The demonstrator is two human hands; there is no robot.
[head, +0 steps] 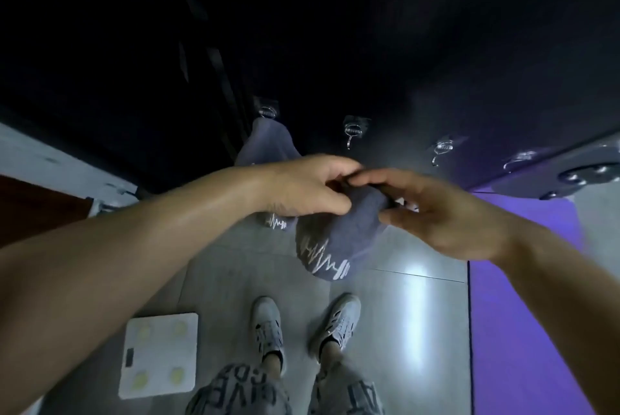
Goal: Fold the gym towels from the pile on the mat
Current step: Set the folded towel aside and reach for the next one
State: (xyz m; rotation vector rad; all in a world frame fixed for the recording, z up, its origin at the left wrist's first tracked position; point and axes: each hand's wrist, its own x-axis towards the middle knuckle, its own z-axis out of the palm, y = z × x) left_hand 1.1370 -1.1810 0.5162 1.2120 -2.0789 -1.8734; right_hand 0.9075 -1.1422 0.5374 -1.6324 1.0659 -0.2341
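Observation:
A grey-blue gym towel with a white heartbeat-line print hangs in the air in front of me, above the tiled floor. My left hand grips its top edge from the left, fingers curled into the cloth. My right hand pinches the same top edge from the right, thumb under and fingers over. A second towel of the same kind hangs from a wall hook behind my left hand, its printed end showing below my wrist. The purple mat lies on the floor at the right.
Three bare clear hooks run along the dark wall to the right of the hung towel. A white bathroom scale lies on the grey tiles at lower left. My two feet in pale sneakers stand below the towel.

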